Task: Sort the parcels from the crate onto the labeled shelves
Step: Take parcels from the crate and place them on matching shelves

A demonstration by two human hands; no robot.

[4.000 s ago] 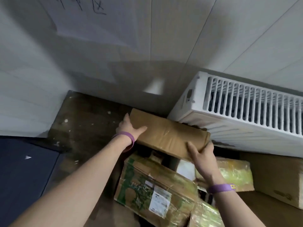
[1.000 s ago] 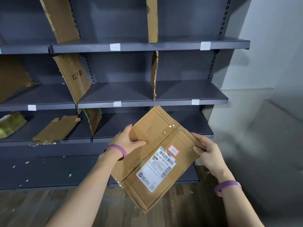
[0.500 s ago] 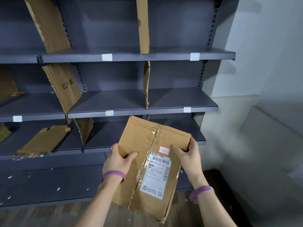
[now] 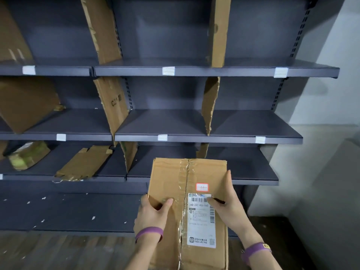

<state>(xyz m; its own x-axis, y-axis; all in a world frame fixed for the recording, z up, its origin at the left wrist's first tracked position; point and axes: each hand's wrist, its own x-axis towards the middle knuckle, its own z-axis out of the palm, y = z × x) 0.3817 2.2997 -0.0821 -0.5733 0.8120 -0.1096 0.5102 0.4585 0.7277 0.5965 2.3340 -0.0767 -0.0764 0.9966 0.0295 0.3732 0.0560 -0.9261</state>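
Parcel: we hold a flat brown cardboard box [image 4: 171,191], taped down its middle, in the air before the lowest shelf of the dark grey metal shelving [image 4: 194,138].
Left hand [image 4: 153,213]: grips the box's left edge, thumb on top, fingers curled beneath.
Right hand [image 4: 228,207]: pinches the right edge, thumb on the white shipping label [image 4: 201,221].
Shelving: torn cardboard dividers [image 4: 115,106] stand between its bays.
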